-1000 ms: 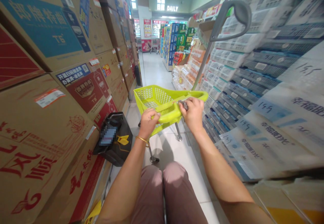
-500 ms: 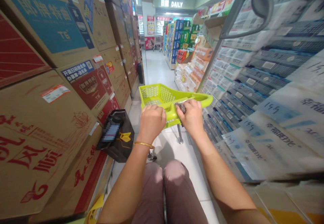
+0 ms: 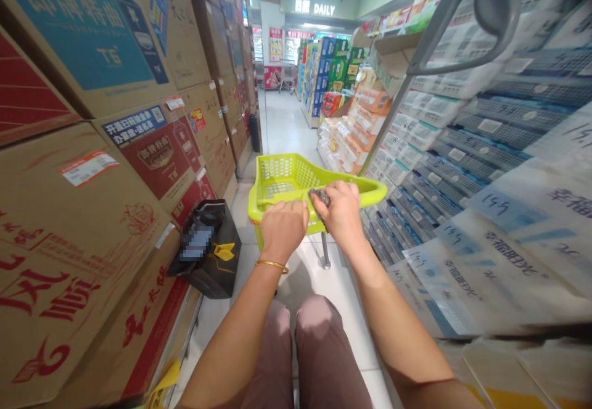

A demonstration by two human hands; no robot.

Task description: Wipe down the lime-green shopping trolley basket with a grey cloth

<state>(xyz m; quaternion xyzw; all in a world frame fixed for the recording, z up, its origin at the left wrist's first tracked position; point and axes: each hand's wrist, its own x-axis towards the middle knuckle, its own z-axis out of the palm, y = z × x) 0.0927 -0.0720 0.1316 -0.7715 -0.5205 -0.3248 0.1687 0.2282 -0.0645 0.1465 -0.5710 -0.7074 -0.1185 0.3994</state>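
A lime-green shopping basket (image 3: 277, 188) with perforated sides is in front of my knees. My left hand (image 3: 285, 225) has its fingers curled over the basket's near rim. Beside it, my right hand (image 3: 341, 211) is closed around a crumpled grey rag (image 3: 320, 199), pressed against the rim; its exact material is hard to make out. From the basket's right side a long pole rises to a grey looped pull handle (image 3: 505, 17). A metal leg (image 3: 325, 250) shows below the basket.
Stacked cardboard cartons (image 3: 92, 199) line the left side. A black bag (image 3: 217, 273) stands on the floor by them. Plastic-wrapped tissue packs (image 3: 444, 174) are piled on the right. The tiled aisle (image 3: 289, 119) runs ahead to colourful boxes (image 3: 340, 66).
My right hand and the rag have moved left along the rim, closer to my left hand. The basket has turned slightly, and its pull handle appears farther right.
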